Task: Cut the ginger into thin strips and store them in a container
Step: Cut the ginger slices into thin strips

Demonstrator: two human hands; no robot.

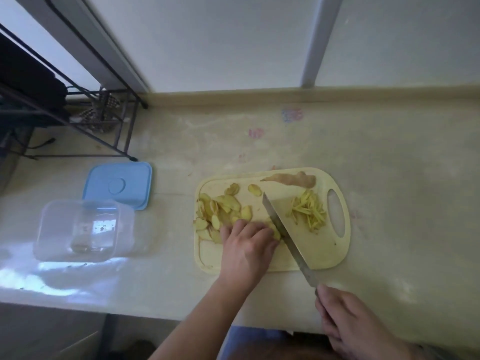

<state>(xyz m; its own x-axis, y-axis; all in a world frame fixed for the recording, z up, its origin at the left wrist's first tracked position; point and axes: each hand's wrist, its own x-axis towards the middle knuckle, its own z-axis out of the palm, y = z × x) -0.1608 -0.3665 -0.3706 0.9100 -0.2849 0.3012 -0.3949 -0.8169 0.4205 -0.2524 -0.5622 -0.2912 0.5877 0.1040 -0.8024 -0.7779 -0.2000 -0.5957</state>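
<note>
Pressing down on a small stack of ginger slices [275, 231], the left hand [246, 245] has its fingers [262, 227] curled over them near the middle of the pale yellow cutting board [324, 253], knuckles close against the flat of the knife [281, 227]. The right hand [348, 323] grips the knife's handle at the near edge of the surface [389, 178], fingers wrapped round it, with the blade angled across the board and its edge down just right of the held slices. To the left of the left hand lies a loose heap of uncut slices [220, 211]. On the far side of the blade, beside the board's handle hole, sits a pile of thin strips [309, 211], and at the board's far edge lies a piece of ginger peel [291, 179]. Well to the left of the board stands a clear plastic container [83, 229], open, with its blue lid [118, 188] lying flat just behind it. A dark wire rack [78, 118] stands in the far left corner.
</note>
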